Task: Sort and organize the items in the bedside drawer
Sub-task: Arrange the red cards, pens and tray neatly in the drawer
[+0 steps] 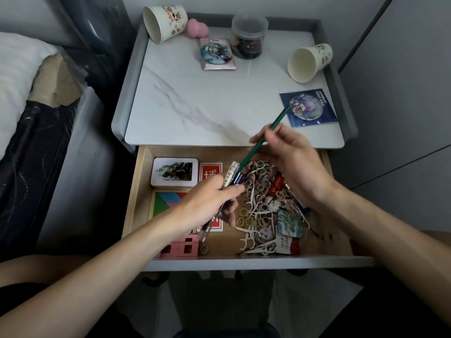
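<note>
Over the open drawer (129, 203) I keep my left hand (207, 201) curled around a few pens (230, 176), and my right hand (295, 164) pinches a green pencil (278, 120) above the pile of hair ties (256, 186) inside.

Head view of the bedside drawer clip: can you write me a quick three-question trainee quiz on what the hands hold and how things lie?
1. True or false: the right hand holds the green pencil.
2. The left hand grips: A) a clear pen; B) a jar; C) a cup.
3. Fill in: the paper cup nearest the pencil's tip lies on its ____.
Key: 1 true; 2 A; 3 side.
</note>
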The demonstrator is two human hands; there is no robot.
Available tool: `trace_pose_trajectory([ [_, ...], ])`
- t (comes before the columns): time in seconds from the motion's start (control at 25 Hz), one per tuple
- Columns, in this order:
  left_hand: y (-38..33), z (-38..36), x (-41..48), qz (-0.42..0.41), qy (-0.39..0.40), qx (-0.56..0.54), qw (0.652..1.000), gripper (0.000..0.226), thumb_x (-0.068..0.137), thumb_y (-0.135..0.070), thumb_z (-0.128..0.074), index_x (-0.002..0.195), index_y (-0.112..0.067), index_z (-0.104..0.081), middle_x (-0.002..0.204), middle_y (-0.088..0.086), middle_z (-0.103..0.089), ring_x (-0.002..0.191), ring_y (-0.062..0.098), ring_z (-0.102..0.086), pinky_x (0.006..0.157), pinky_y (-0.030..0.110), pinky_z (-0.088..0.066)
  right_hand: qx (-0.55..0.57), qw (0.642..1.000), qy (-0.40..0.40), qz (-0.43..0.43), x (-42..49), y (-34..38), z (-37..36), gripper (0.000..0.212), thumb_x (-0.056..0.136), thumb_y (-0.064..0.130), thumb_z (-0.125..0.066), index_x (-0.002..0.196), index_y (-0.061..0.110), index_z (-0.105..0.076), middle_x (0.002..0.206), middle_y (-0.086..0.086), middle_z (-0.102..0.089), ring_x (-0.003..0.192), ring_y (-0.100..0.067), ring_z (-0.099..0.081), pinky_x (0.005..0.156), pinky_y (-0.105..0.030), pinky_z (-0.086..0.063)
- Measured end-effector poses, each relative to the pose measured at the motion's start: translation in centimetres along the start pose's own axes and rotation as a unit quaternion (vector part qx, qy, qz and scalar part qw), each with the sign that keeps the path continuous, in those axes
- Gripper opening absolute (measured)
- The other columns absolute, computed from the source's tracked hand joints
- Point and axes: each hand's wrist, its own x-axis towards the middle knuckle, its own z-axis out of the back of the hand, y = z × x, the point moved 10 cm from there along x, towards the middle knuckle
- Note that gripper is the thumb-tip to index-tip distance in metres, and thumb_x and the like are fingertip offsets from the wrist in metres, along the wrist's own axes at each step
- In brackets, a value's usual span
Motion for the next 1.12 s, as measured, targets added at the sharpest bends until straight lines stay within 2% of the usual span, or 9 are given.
trace_pose_trajectory([
  [0.16,1.1,1.2,0.4,0.024,-0.039,-0.022,0.999,0.016,0.101,-0.025,-0.052,0.09,-0.016,-0.046,0.066,-0.002,-0.042,0.047,0.007,-0.031,0.042,0.02,-0.025,0.055,0.997,-0.054,0.029,0.6,2.6,2.7,0.018,0.107,0.019,-0.035,0.103,0.008,-0.049,0.083,-0.008,-0.062,0.079,-0.029,-0.065,0.078,-0.038,-0.055],
  [0.32,-0.3,3.9,0.3,-0.032,-0.125,-0.163,0.978,0.044,0.089,-0.04,-0.064,0.107,0.0,-0.057,0.059,-0.007,-0.034,0.047,0.01,-0.025,0.041,0.019,-0.02,-0.175,0.981,0.077,-0.039,-0.8,-1.9,-1.2,0.024,0.104,0.023,-0.045,0.1,0.006,-0.061,0.071,-0.004,-0.054,0.057,-0.014,-0.052,0.052,-0.021,-0.043],
  [0.44,-1.3,4.8,0.0,-0.065,-0.144,-0.206,0.966,0.039,0.09,-0.031,-0.065,0.101,0.006,-0.063,0.059,-0.004,-0.036,0.047,0.01,-0.021,0.044,0.024,-0.015,-0.163,0.97,0.163,-0.074,-1.7,-4.6,-3.6,0.03,0.102,0.025,-0.047,0.101,0.002,-0.065,0.067,0.0,-0.05,0.049,-0.007,-0.041,0.046,-0.016,-0.033],
  [0.56,-1.0,5.3,-0.2,-0.06,-0.163,-0.204,0.964,0.025,0.094,-0.022,-0.063,0.099,0.002,-0.068,0.062,-0.002,-0.05,0.044,0.008,-0.023,0.041,0.022,-0.016,-0.117,0.971,0.182,-0.105,-2.1,-5.6,-4.4,0.031,0.103,0.027,-0.045,0.105,0.008,-0.07,0.076,-0.002,-0.059,0.058,-0.009,-0.049,0.051,-0.019,-0.038],
  [0.68,-1.2,8.2,-1.0,-0.055,-0.231,-0.208,0.949,0.024,0.095,-0.023,-0.061,0.098,0.0,-0.068,0.064,-0.003,-0.051,0.041,0.005,-0.026,0.037,0.017,-0.019,-0.05,0.975,0.148,-0.161,-1.6,-7.8,-3.8,0.039,0.104,0.029,-0.041,0.109,0.0,-0.066,0.094,-0.012,-0.068,0.082,-0.021,-0.063,0.072,-0.027,-0.053],
  [0.8,-2.1,12.8,-2.6,-0.068,-0.326,-0.207,0.92,0.019,0.097,-0.024,-0.061,0.092,-0.007,-0.068,0.065,-0.005,-0.047,0.042,0.003,-0.025,0.035,0.016,-0.019,-0.153,0.973,0.056,-0.162,-0.7,-9.5,-0.9,0.032,0.105,0.025,-0.042,0.1,0.007,-0.068,0.088,-0.003,-0.07,0.082,-0.016,-0.064,0.076,-0.029,-0.053],
  [0.88,-2.4,15.1,-3.7,-0.089,-0.369,-0.227,0.897,0.019,0.098,-0.025,-0.06,0.091,-0.008,-0.066,0.065,-0.006,-0.045,0.042,0.004,-0.023,0.036,0.016,-0.017,-0.362,0.919,0.126,-0.096,-1.1,-9.7,-1.6,0.017,0.101,0.022,-0.051,0.102,0.019,-0.068,0.097,0.009,-0.068,0.081,-0.002,-0.062,0.077,-0.02,-0.052],
  [0.96,-2.4,16.4,-4.3,-0.102,-0.395,-0.247,0.879,0.018,0.098,-0.025,-0.06,0.094,-0.008,-0.065,0.064,-0.007,-0.044,0.042,0.005,-0.022,0.036,0.017,-0.017,-0.513,0.806,0.297,-0.016,-3.4,-11.6,-5.8,0.013,0.095,0.023,-0.061,0.106,0.026,-0.067,0.108,0.017,-0.064,0.092,0.004,-0.06,0.088,-0.018,-0.051],
  [1.12,-1.6,16.4,-4.0,-0.086,-0.403,-0.269,0.871,0.018,0.097,-0.024,-0.061,0.09,-0.009,-0.066,0.064,-0.006,-0.044,0.041,0.004,-0.022,0.036,0.017,-0.017,-0.555,0.693,0.442,0.13,-6.3,-13.9,-12.7,0.02,0.09,0.025,-0.068,0.11,0.025,-0.07,0.109,0.008,-0.069,0.097,-0.006,-0.064,0.082,-0.022,-0.05],
])
